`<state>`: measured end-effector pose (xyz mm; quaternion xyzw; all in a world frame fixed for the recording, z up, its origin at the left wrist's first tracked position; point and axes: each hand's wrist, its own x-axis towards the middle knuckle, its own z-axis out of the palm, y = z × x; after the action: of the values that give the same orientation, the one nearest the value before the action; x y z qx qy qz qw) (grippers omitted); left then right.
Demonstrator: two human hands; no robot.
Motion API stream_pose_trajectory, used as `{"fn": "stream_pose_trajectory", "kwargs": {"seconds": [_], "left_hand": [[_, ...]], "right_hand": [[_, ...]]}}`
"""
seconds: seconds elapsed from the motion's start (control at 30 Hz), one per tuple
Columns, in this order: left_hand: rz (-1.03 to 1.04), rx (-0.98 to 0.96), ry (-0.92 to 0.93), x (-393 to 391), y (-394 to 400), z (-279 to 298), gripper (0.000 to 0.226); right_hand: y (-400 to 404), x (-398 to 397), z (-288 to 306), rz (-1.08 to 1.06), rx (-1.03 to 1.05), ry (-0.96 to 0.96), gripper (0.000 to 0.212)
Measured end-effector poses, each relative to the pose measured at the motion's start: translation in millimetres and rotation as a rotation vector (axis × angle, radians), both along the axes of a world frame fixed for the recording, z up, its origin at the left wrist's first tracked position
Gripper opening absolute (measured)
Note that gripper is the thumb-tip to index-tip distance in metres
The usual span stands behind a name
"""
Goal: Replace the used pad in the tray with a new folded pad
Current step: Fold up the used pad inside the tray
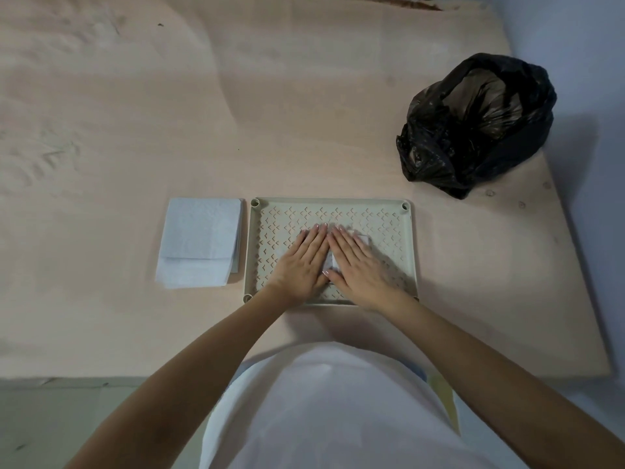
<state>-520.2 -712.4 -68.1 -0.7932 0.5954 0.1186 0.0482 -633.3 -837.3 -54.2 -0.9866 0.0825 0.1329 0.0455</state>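
A pale green perforated tray [407,252] lies on the table in front of me. My left hand [302,264] and my right hand [360,265] lie flat side by side in its middle, fingers straight, pressing on a small folded white pad [333,260]. Only slivers of that pad show between and beside the hands. A stack of white folded pads [199,240] sits just left of the tray, touching none of my hands.
A black plastic bag [477,125], open at the top, stands at the table's far right. The table's right edge [575,252] runs close behind the bag. The near edge is just in front of my body.
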Motion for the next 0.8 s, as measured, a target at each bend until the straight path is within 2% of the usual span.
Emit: {"fn": "stream_pose_trajectory", "kwargs": {"seconds": [0.2,0.5,0.67,0.8], "left_hand": [[-0.047,0.019,0.019,4,0,4,0.079],[0.003,0.035,0.016,2,-3,-1,0.073],[0.038,-0.035,0.172,15,0,9,0.066],[0.072,-0.029,0.005,15,17,4,0.068]], "right_hand": [[-11,-1,-8,0.076,-0.005,0.069,0.077],[-15,2,-9,0.046,0.059,0.075,0.07],[-27,-5,-3,0.041,0.124,0.076,0.068],[-31,-13,-8,0.071,-0.043,0.081,0.071]]}}
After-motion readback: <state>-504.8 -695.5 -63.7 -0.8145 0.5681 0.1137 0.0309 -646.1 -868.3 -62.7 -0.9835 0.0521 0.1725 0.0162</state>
